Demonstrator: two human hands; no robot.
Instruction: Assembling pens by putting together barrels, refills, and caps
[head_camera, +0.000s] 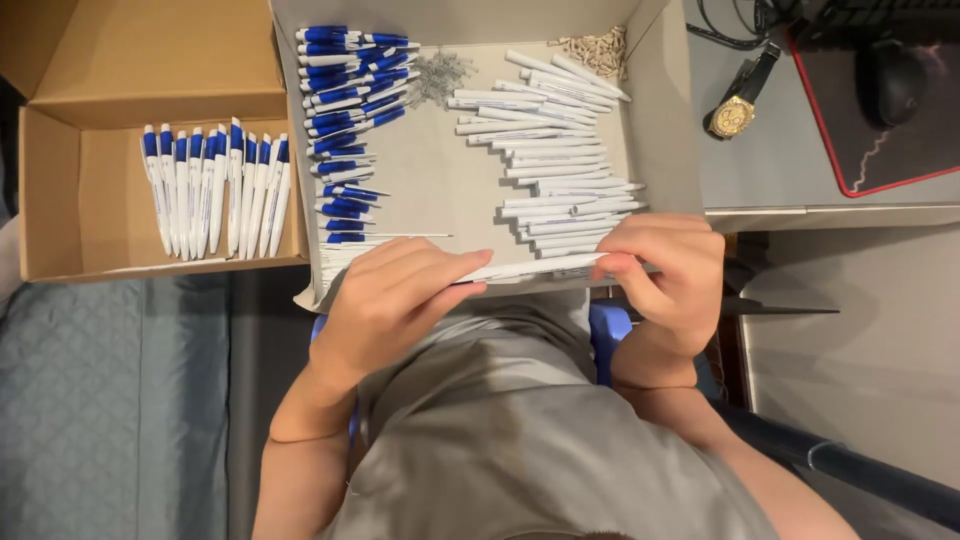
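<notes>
My left hand (400, 295) and my right hand (665, 270) together hold a white pen barrel (530, 267) level, one hand at each end, over the near edge of a shallow cardboard box (440, 190). Inside the box lie a heap of white pen barrels (555, 160) on the right and a heap of blue pen tops (350, 110) on the left. A small pile of thin metal springs (440, 75) sits between them at the back. Small beige parts (595, 48) fill the far right corner.
A second cardboard box (60, 200) at the left holds a row of finished white-and-blue pens (215, 190). On the grey desk at the right lie a gold wristwatch (738, 112), a black mouse (893, 80) and a red-edged dark mat (880, 150). A blue quilted cloth (110, 400) lies below left.
</notes>
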